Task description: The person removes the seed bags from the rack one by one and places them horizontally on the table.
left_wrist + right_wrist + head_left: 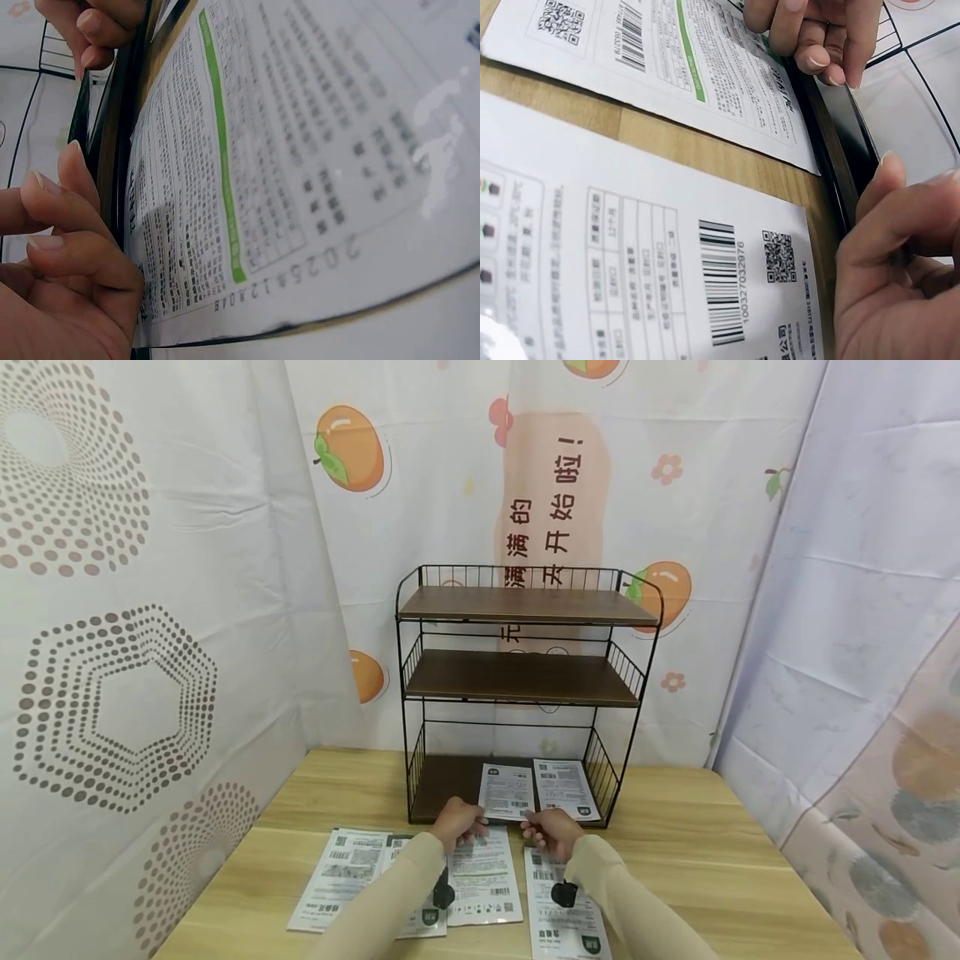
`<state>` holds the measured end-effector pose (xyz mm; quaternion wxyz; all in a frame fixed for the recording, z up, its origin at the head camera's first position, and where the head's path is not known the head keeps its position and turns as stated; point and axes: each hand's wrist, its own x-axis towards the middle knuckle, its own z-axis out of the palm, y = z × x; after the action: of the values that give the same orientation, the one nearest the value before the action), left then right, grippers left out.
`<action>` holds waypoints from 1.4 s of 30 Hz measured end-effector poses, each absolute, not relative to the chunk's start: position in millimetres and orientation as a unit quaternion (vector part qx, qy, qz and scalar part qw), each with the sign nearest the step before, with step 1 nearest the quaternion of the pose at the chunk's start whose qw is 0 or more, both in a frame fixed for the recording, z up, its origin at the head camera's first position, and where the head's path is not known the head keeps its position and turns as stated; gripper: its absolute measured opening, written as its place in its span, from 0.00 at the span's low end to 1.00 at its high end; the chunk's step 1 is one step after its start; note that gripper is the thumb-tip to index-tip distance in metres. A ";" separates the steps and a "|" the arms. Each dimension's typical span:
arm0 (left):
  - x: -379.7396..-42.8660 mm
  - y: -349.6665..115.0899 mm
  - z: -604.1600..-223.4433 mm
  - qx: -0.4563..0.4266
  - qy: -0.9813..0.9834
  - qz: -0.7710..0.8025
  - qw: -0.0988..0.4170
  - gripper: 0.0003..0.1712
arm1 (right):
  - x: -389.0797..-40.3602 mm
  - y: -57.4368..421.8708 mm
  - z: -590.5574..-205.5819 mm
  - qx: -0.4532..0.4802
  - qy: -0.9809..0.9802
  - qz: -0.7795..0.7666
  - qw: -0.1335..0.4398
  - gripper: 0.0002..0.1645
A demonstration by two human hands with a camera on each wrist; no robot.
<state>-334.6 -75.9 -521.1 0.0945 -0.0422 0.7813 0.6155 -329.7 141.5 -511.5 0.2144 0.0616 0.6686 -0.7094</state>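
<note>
A white printed packet [507,792] lies over the bottom shelf [446,787] of a wire rack, its near edge at the shelf front. My left hand [459,823] pinches its near left corner, and my right hand [553,832] pinches the near right corner. In the left wrist view the left hand [71,277] has its fingertips at the packet's thin edge. The right wrist view has the right hand [907,262] at the other end of that edge. Just right of the held packet, a second white packet [564,789] lies on the same shelf.
Several more packets lie on the wooden table [697,852] before the rack: a left pair [341,868], a middle one [487,881] under the left hand, and one [562,918] beneath the right forearm. The rack's middle shelf [521,677] and top shelf [525,603] stand above.
</note>
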 end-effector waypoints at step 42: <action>-309.8 -76.3 -518.7 0.064 0.793 0.598 0.095 0.20 | -317.6 165.0 -512.5 -0.036 0.743 -0.649 0.159 0.18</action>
<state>-309.8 -76.3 -518.7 0.0946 0.0635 0.7931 0.5984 -317.6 165.0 -512.5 0.1589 -0.0358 0.7431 -0.6490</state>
